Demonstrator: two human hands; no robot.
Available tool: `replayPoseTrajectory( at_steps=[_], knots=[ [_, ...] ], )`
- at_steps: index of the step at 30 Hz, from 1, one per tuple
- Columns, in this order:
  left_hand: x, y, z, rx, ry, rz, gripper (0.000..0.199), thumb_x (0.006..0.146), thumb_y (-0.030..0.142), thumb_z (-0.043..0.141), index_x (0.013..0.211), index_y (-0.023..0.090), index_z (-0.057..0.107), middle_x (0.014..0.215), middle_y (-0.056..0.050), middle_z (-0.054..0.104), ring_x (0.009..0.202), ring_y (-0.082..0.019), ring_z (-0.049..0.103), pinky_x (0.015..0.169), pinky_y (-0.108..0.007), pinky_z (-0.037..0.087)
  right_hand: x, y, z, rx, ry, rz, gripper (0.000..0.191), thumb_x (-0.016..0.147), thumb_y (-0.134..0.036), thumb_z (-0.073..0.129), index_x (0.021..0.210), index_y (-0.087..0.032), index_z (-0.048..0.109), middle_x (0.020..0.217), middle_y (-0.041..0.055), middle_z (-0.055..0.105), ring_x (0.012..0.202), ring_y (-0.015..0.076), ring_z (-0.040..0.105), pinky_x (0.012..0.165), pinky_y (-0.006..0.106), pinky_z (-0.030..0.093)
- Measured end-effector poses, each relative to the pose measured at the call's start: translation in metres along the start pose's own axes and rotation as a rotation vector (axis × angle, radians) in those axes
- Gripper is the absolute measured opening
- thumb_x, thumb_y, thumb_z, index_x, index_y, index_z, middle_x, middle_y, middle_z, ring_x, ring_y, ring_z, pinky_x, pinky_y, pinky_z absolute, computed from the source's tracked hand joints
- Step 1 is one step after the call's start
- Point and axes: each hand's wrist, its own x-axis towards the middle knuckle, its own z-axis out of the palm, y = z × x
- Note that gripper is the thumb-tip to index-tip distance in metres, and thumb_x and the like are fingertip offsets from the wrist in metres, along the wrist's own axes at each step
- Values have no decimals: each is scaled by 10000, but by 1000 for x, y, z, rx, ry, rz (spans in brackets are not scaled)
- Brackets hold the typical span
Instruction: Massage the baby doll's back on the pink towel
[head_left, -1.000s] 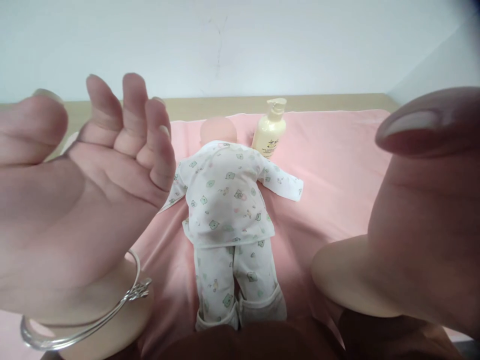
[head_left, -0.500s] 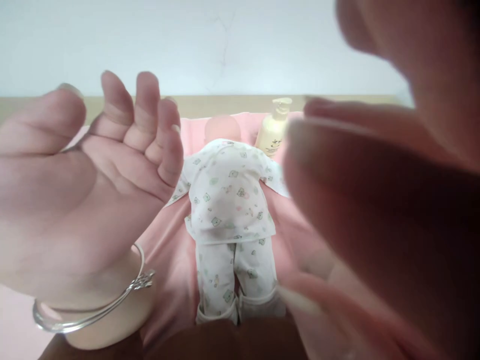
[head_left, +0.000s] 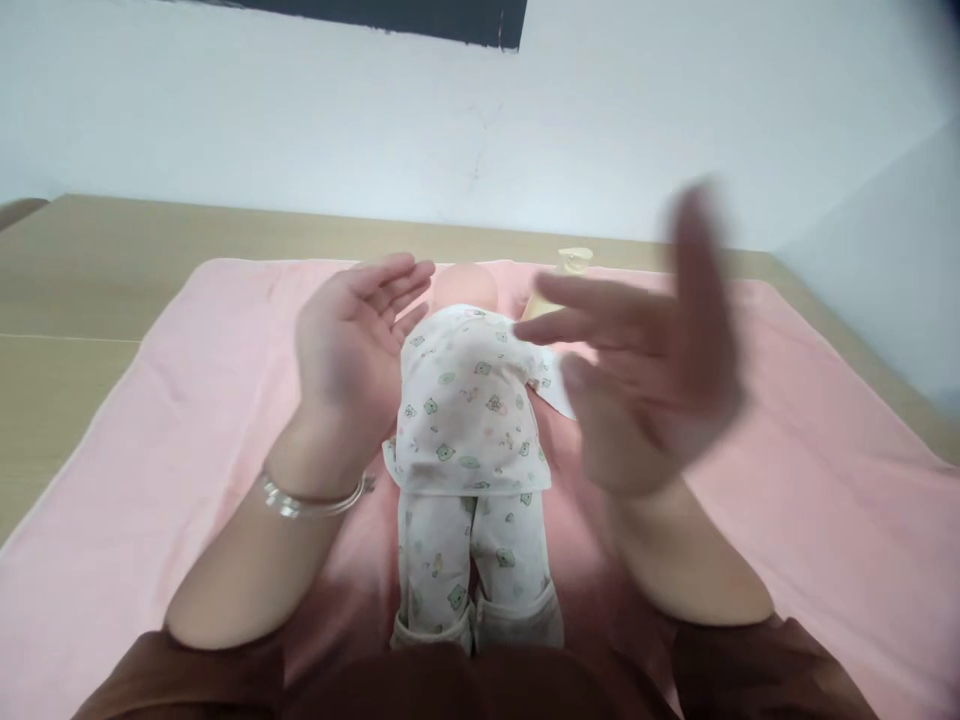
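A baby doll [head_left: 474, 400] in a white top and trousers with small green animal prints lies lengthwise in front of me. Its smooth bald head [head_left: 465, 285] points away, and no face shows. My left hand [head_left: 345, 365], with a silver bracelet at the wrist, is raised beside the doll's shoulder and covers one sleeve. It holds nothing, palm turned inward and fingers stretched. On the other side my right hand [head_left: 652, 365] is up with its fingers spread, blurred by motion and without anything in it. Behind its fingertips stands a pale yellow pump bottle [head_left: 575, 259], partly hidden.
A pink blanket [head_left: 195, 420] lies under the doll on a wooden table [head_left: 97, 260]. Beyond the table's far edge rises a white wall [head_left: 300, 130] with a dark panel [head_left: 420, 18] at the top. Brown sleeves [head_left: 217, 680] show near my elbows.
Both hands have moved away from the camera, down toward the doll, and now look smaller. The view has widened to show more table and wall. The doll lies as before.
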Motion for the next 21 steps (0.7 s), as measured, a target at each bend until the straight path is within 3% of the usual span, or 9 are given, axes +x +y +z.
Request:
replayPoseTrajectory(
  at_steps=[1,2,5,8,11,15,18,21],
  knots=[
    [9,-14,0,49,54,72,148,913,225,503,888,207,648,1144,-36,753,1256,-211,675,1147,-407,551,-4,11,13,11,-35,8,607,1000,-198,506,1550,-437,412,1451,-68,633,1152,150,720,914,339,692],
    [18,-28,-1,98,89,102,118,884,216,540,890,210,658,1165,-34,745,1251,-208,668,1144,-392,541,-9,22,27,-38,-123,38,529,992,-175,496,1490,-353,518,1361,-22,700,1187,165,710,985,362,670],
    [35,-62,-4,285,55,99,135,856,230,571,904,211,696,1115,-46,750,1153,-214,678,1093,-380,542,-26,44,58,-215,-320,35,409,988,-199,465,1337,-136,669,1395,124,679,1331,244,639,1159,441,565],
    [37,-82,-8,438,38,122,186,864,222,547,950,216,713,1112,-45,750,1120,-224,671,1077,-400,527,-36,54,71,-324,-502,113,458,986,-205,432,1377,-113,652,1514,129,584,1483,272,495,1303,510,383],
    [35,-94,-12,524,9,193,216,895,234,530,1013,231,710,1207,-48,736,1212,-235,641,1132,-424,482,-35,69,71,-359,-623,237,499,1000,-238,422,1465,-167,590,1608,90,479,1562,289,372,1328,590,281],
    [38,-107,-19,668,-14,254,237,906,227,504,1036,225,702,1211,-62,735,1199,-233,636,1126,-419,472,-26,91,65,-374,-651,444,542,1041,-316,364,1543,-164,499,1660,86,393,1588,295,315,1322,626,232],
    [39,-109,-21,702,-8,175,267,911,219,482,1051,208,709,1179,-53,749,1137,-220,653,1072,-398,495,-27,81,65,-519,-630,572,635,1069,-382,310,1566,0,411,1652,201,374,1581,338,316,1318,601,245],
    [37,-106,-19,637,27,131,271,929,232,462,1015,191,716,1129,-46,763,1087,-199,666,1027,-365,512,-36,54,70,-619,-663,474,643,1065,-357,345,1555,54,402,1653,247,346,1589,367,282,1324,554,253]
  ],
)
